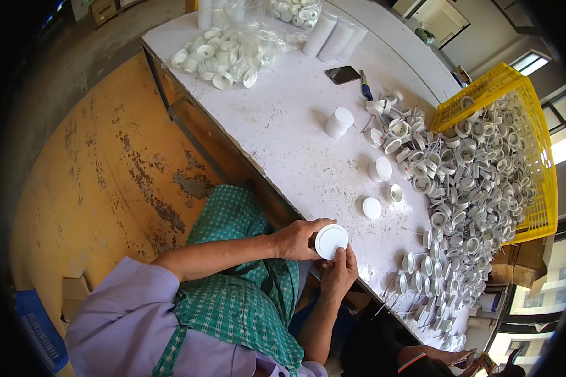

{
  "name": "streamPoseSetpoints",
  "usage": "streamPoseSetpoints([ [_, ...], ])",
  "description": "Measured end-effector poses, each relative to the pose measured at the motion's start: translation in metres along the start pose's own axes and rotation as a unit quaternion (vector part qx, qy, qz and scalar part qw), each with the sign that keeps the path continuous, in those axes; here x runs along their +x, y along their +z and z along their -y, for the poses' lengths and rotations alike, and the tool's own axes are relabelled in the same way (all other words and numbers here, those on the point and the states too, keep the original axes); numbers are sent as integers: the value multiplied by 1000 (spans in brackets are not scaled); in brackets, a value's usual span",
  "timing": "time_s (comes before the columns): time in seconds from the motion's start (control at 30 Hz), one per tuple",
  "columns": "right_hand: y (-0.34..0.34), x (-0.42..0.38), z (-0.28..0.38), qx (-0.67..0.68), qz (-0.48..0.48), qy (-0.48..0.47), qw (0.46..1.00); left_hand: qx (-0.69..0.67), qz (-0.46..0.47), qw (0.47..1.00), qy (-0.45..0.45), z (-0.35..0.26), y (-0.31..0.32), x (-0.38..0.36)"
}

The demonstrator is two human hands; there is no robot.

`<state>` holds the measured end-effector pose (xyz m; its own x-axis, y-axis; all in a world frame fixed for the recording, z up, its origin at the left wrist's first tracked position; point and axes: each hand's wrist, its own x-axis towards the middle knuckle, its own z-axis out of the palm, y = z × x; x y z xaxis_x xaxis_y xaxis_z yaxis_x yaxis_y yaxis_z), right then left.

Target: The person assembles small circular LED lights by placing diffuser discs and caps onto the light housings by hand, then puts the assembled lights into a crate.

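Observation:
Both my hands are closed around a round white disc-shaped piece (331, 241) with a raised rim, near the table's front edge. My left hand (300, 239) grips its left side, fingers partly behind it. My right hand (340, 269) holds its lower edge, thumb on the face. Beyond it on the table lie a flat white disc (371, 208) and a small white cup with a metallic inside (394, 193). A short stack of white discs (380, 169) stands a little farther off, and a taller stack (339, 122) beyond that.
A large heap of white ring-shaped fittings (465, 169) spills from a tipped yellow crate (543, 157). A phone (343, 75), a blue-handled tool (365, 86), white cups in plastic (215, 53) and white cylinders (329, 38) lie farther back. Another person's hand (446, 355) shows at lower right.

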<state>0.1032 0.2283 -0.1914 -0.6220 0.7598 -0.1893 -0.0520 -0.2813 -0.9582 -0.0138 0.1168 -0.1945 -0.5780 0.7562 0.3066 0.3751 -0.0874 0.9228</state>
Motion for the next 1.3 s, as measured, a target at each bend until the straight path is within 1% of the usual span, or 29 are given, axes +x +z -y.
streamPoseSetpoints([
  [0.07,0,1,-2,4,-3,-1,1000,-9,2,1000,-13,-2,0,0],
  [0.2,0,1,-3,2,-8,-3,1000,2,-2,1000,-2,-1,0,0],
  [0.43,2,-2,1,-19,3,1,1000,9,6,1000,-14,-2,0,-1],
  [0.77,4,-2,-2,-22,-3,-16,1000,9,12,999,-31,-2,0,-3],
  [0.9,5,-3,-3,-29,2,-24,999,9,4,1000,-24,-1,-1,-5],
  [1.1,8,-3,-5,-18,4,-31,999,-50,45,997,-36,-4,-6,-9],
  [1.17,8,-3,-6,-14,8,-29,999,-152,32,988,-13,0,-3,-11],
  [1.2,9,-3,-5,-8,11,-27,1000,-152,31,988,-13,1,-2,-10],
  [1.27,12,-4,-5,-19,9,-32,999,-161,15,981,-103,2,0,-9],
  [1.3,14,-5,-5,-29,6,-36,999,-162,14,981,-103,2,1,-9],
])
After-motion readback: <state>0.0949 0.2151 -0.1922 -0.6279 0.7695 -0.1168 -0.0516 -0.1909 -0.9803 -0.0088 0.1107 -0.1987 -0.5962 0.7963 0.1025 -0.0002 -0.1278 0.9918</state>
